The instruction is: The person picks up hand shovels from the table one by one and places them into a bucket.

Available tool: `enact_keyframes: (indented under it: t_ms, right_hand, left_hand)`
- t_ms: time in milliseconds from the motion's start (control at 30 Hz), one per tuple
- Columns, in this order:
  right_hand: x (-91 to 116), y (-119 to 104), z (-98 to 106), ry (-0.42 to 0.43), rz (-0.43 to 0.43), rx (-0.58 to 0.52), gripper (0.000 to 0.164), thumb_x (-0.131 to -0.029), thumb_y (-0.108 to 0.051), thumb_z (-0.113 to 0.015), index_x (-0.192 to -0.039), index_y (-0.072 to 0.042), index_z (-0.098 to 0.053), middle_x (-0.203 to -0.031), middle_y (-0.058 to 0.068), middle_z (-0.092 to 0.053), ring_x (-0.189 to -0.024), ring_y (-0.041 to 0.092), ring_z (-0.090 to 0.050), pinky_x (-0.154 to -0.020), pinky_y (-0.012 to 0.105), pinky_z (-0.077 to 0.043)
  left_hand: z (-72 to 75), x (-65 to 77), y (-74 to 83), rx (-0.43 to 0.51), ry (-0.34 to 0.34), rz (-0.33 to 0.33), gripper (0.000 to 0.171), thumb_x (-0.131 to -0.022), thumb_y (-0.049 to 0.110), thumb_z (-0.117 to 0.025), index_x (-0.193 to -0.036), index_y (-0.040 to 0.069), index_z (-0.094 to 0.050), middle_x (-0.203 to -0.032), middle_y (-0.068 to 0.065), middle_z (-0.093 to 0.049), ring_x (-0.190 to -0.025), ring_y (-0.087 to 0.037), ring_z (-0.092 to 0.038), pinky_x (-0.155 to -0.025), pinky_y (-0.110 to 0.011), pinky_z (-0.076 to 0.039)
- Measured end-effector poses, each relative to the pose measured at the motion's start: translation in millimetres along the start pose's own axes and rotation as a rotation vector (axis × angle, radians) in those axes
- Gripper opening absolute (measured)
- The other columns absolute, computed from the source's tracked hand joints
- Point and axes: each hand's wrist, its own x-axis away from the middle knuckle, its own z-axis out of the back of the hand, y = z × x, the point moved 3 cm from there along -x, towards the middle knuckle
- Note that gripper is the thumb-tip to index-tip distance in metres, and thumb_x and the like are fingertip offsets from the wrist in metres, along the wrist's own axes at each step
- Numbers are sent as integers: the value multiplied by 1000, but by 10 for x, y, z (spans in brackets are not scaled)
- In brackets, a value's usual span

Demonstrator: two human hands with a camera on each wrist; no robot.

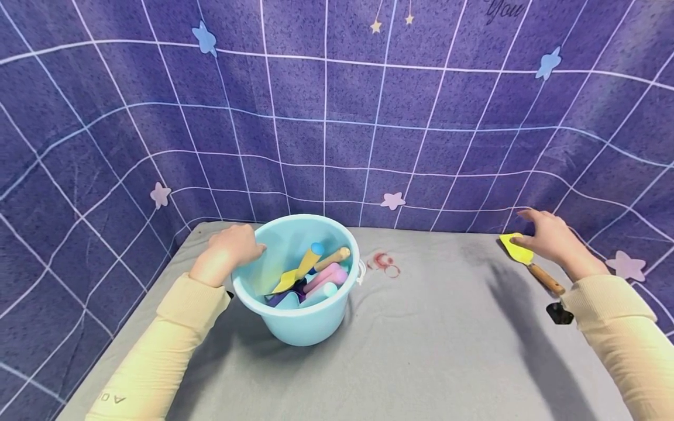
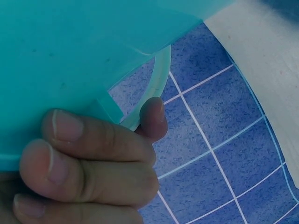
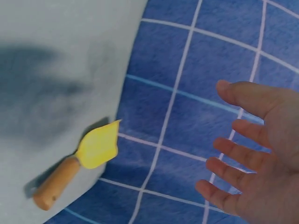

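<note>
At the left, my left hand [image 1: 231, 248] grips the rim of a light blue bucket [image 1: 310, 327]. In the left wrist view, its curled fingers [image 2: 112, 179] press against the bucket's outer wall [image 2: 84, 60], beside the pale bail handle [image 2: 161, 77]. My right hand [image 1: 550, 237] is raised over a small trowel with a yellow blade [image 1: 518, 252] and a wooden handle [image 1: 547, 278]. Seen from the right wrist, the hand [image 3: 271, 154] has its fingers spread apart and holds nothing, with the trowel [image 3: 98, 145] lying on the grey cloth away from it.
Inside the bucket lie several tools, among them a yellow handle with a blue end [image 1: 310, 261], a wooden handle [image 1: 330, 259] and a pink piece [image 1: 326, 279]. Reddish ring marks [image 1: 383, 261] stain the grey cloth [image 1: 421, 339]. A purple grid-patterned curtain [image 1: 347, 146] hangs behind.
</note>
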Motion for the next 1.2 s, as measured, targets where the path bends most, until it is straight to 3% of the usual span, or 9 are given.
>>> enact_keyframes:
  t_ms: [133,400,633,933,1200]
  right_hand:
    - [31,151,-103,-13,-38,4,65,-77,-21,-72,-122,17,-43,-114,43,-48,-106,59,-41,-91,67,-29]
    - [169,372,-337,-105,-232,-32,73,-79,-31,-69,-131,9,-36,-125,42,-32,-109,65,-29,-81,74,-31]
    - [260,437,-541,-93,-226,-64,75,-78,-30,-70,-130,12,-36,-120,43,-38,-103,64,-35,-80,69,-34]
    - [359,587,-778,-169,-282,-97,80,-76,-30,-71,-128,18,-33,-110,40,-46,-105,62,-36,-85,68,-34]
    - [456,646,-884,-249,-399,-44,72,-81,-36,-64,-124,15,-38,-119,41,-40,-106,62,-39,-75,68,-39]
  left_hand:
    - [0,-5,-7,1,2,-2,31,-89,36,-51,-75,9,-55,-89,-16,-59,-81,-32,-57,-62,-45,-45]
    - [-15,-18,-11,-8,7,0,31,-89,36,-51,-79,7,-58,-95,-18,-60,-84,-34,-58,-65,-48,-46]
    - [-20,-16,-14,-4,11,-1,32,-89,37,-51,-78,8,-57,-94,-17,-60,-83,-33,-58,-65,-49,-46]
    - [-15,0,-13,2,13,3,32,-89,36,-52,-76,8,-56,-92,-17,-60,-82,-32,-58,-64,-48,-46]
    - [-10,4,-20,5,12,3,32,-89,37,-51,-75,8,-56,-92,-16,-59,-82,-32,-58,-65,-47,-47]
